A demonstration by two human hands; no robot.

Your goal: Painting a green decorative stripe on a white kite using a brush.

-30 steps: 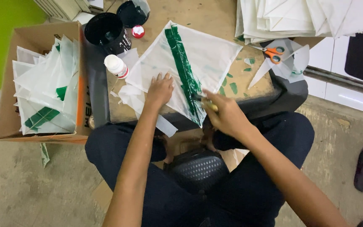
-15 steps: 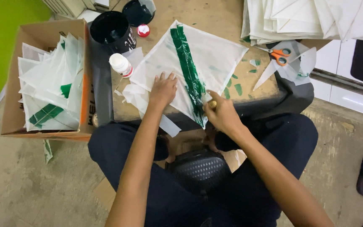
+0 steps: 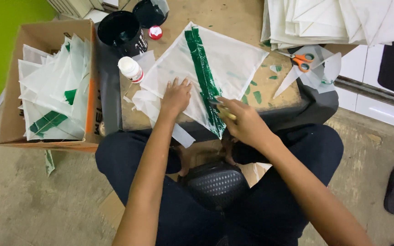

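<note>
While left hand (image 3: pixel 175 95) pins white sheet (image 3: pixel 233 59), right hand's (image 3: pixel 245 123) grip meets its green strip (image 3: pixel 201 68).

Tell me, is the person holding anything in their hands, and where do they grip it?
The right hand pinches a thin yellowish stick near its end; what it is cannot be told. The left hand holds nothing, pressing flat on the white translucent sheet with a green stripe.

We see bright, even overhead light, soft shadows under our forearms, mild glare on the white sheets, slight wide-angle stretch at edges, mostly sharp focus
</note>
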